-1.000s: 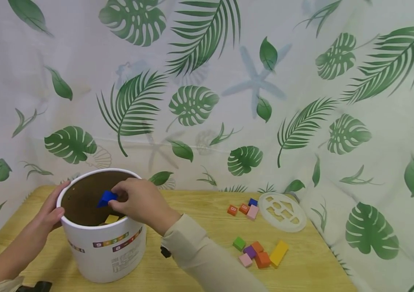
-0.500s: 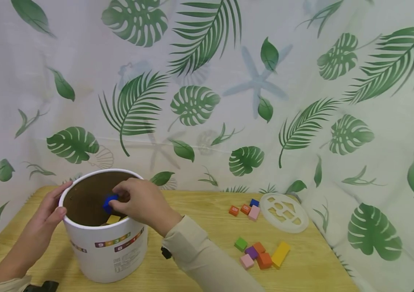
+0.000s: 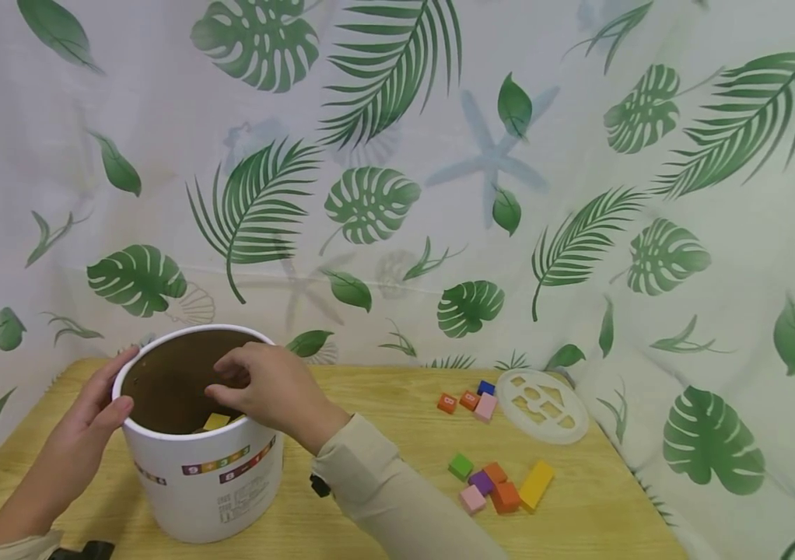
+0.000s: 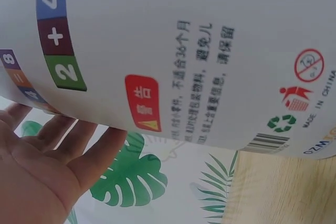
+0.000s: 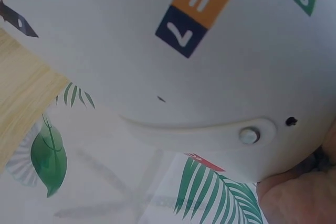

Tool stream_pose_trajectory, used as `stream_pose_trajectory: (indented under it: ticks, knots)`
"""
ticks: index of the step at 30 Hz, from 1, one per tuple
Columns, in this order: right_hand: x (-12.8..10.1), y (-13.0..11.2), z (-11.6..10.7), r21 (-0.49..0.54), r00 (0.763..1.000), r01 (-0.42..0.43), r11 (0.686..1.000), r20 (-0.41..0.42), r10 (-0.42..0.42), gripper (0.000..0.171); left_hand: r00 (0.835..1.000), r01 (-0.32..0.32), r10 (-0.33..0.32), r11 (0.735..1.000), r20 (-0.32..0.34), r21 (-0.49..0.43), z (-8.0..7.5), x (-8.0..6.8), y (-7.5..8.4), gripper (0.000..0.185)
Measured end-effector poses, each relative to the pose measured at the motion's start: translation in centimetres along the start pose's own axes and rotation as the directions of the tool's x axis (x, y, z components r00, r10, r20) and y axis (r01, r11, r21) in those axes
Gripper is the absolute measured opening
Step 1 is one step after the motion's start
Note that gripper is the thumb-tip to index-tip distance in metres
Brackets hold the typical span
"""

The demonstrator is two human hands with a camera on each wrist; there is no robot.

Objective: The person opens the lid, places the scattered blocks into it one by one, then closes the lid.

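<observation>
white bucket stands on the near left of the bench | left hand rests straight-fingered on its left rim; right hand hovers over the opening, fingers loosely curled, holding nothing | yellow block inside | loose blocks and white lid right

Leaf-print cloth backdrop behind wood tbl.

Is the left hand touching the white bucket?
Touching. In the head view the left hand lies against the bucket, its thumb on the rim; the left wrist view shows its fingers against the wall.
</observation>
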State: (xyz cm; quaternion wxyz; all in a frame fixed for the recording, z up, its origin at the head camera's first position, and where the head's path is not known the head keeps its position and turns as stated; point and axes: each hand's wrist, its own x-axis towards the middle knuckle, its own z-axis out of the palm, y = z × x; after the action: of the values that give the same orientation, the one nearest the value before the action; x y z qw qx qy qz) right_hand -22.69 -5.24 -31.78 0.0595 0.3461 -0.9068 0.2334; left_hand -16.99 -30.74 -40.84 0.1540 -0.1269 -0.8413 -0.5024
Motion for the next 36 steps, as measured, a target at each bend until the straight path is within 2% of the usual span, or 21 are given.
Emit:
stream_pose_trajectory:
  ticks: [7,13,16,19,23,26,29,33,36]
  knots:
    - [-0.3,0.2,0.1,0.111,0.998,0.034,0.993,-0.047,-0.029,0.029,1.0,0.012,-0.012,1.0,0.028,0.008,-0.4,0.4,-0.1,0.059]
    - [-0.9,0.9,0.5,0.26,0.989,0.085,0.962,-0.141,-0.049,0.03,0.999,0.007,-0.007,1.0,0.05,-0.002,-0.6,0.5,0.0,0.058]
    - [-1.1,1.2,0.6,0.285,0.982,0.116,0.952,-0.175,-0.068,0.033,0.999,0.006,-0.006,1.0,0.054,-0.007,-0.6,0.5,0.1,0.059]
    - [-1.5,1.6,0.4,0.277,0.98,0.151,0.949,-0.167,-0.107,0.039,0.999,0.007,-0.007,1.0,0.049,-0.004,-0.6,0.5,0.2,0.059]
    - [-3.1,2.8,-0.9,0.283,0.982,0.171,0.944,-0.129,-0.139,0.047,0.999,-0.004,0.005,1.0,0.049,-0.023,-0.4,0.5,0.1,0.059]
    - [-4.8,4.8,-2.3,0.297,0.978,0.19,0.936,-0.14,-0.155,0.047,0.998,0.0,0.002,1.0,0.056,-0.024,-0.3,0.6,0.1,0.059]
    - [-6.5,8.0,-3.5,0.265,0.978,0.19,0.945,-0.14,-0.157,0.042,0.998,0.008,-0.007,1.0,0.061,-0.014,-0.4,0.6,-0.1,0.059]
    - [-9.1,13.2,-5.1,0.164,0.997,0.072,0.984,-0.036,-0.067,0.04,0.998,0.014,-0.014,1.0,0.068,-0.01,-0.6,0.5,-0.4,0.059]
    - [-11.4,17.0,-5.9,0.082,0.998,-0.035,0.996,0.052,0.031,0.039,0.997,0.029,-0.027,0.999,0.077,-0.022,-0.5,0.5,-0.6,0.059]
